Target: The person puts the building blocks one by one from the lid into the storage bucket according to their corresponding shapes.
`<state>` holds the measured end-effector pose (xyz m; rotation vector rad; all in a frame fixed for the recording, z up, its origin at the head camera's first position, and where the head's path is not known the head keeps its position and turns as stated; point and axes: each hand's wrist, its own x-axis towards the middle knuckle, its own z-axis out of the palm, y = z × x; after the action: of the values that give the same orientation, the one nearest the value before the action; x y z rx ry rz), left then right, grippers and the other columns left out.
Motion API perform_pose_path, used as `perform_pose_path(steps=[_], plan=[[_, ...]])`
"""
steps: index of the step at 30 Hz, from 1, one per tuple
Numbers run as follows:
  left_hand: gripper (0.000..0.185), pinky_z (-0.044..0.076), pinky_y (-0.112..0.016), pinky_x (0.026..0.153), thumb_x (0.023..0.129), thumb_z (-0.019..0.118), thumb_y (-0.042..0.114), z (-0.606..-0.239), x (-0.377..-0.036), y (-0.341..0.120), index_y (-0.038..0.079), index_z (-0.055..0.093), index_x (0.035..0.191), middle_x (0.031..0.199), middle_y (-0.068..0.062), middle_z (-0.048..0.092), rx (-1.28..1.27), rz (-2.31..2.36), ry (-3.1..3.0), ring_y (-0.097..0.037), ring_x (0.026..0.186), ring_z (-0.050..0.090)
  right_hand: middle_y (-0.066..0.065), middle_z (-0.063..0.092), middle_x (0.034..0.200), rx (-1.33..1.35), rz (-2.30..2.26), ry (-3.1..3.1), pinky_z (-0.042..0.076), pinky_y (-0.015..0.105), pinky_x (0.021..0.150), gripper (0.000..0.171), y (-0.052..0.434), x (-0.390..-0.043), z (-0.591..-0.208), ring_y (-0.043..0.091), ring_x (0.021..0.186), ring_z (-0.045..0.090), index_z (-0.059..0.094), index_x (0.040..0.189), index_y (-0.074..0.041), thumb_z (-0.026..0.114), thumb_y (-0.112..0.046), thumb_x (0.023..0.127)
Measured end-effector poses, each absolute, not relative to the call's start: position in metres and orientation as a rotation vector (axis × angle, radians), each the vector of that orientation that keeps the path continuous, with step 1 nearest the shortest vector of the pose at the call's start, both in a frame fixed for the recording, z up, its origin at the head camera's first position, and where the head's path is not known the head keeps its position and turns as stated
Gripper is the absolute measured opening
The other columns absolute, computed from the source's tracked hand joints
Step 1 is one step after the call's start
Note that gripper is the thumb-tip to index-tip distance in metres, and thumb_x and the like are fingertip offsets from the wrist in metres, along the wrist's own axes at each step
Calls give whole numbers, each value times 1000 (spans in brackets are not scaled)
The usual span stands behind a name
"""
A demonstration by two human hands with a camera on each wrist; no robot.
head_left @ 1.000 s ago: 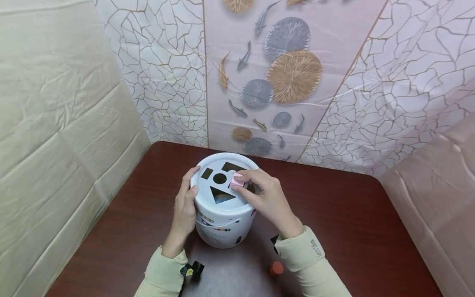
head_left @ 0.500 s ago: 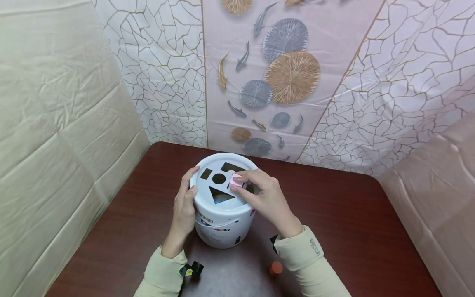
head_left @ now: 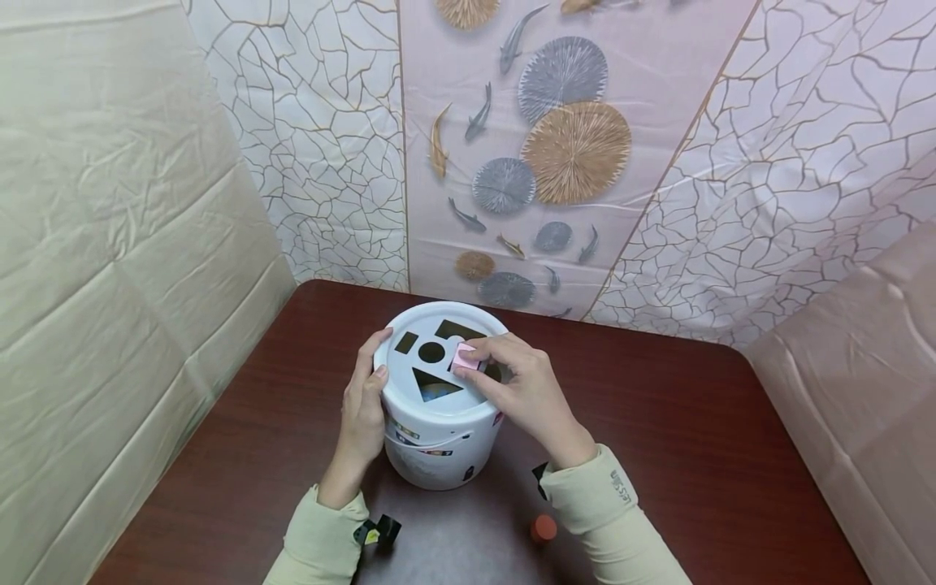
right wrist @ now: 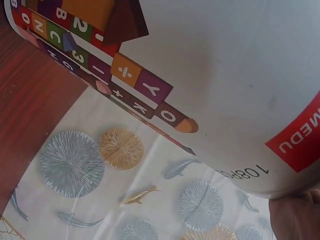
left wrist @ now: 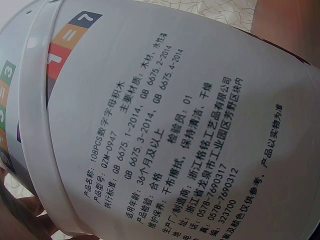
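Observation:
A white bucket (head_left: pixel 439 455) stands upright on the table, its lid (head_left: pixel 398 390) cut with several shaped holes. My left hand (head_left: pixel 363 406) grips the bucket's left side, thumb and fingers at the lid's rim. Between thumb and fingers my right hand (head_left: pixel 522 382) pinches a pink block (head_left: pixel 465 357) at a hole right of the round one; the fingers partly cover that hole. Something blue shows inside through the triangular hole (head_left: pixel 431 392). In the left wrist view the bucket's printed wall (left wrist: pixel 200 125) and white handle (left wrist: pixel 35 100) fill most of the picture.
An orange-red round block (head_left: pixel 543 529) lies on the dark red-brown table (head_left: pixel 658 422), near the right sleeve (head_left: pixel 600 496). Cloth with fish and leaf prints (head_left: pixel 512 162) hangs behind the table, and beige cloth (head_left: pixel 132 244) hangs on the left.

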<state>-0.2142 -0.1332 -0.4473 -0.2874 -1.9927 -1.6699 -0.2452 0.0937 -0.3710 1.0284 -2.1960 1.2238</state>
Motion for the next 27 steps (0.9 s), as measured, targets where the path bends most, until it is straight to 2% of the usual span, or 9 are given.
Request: perform_pose_path(steps=[27], plan=[[51, 35, -49, 102, 100, 38, 26, -446, -214, -134, 28, 46, 150, 150, 1, 48, -293, -1698, -1991, -19, 130, 48, -5, 75, 106, 1069, 1230, -2181, 53, 28, 79, 18, 95, -246, -371, 9, 99, 67, 78, 98, -17, 84, -18, 81]])
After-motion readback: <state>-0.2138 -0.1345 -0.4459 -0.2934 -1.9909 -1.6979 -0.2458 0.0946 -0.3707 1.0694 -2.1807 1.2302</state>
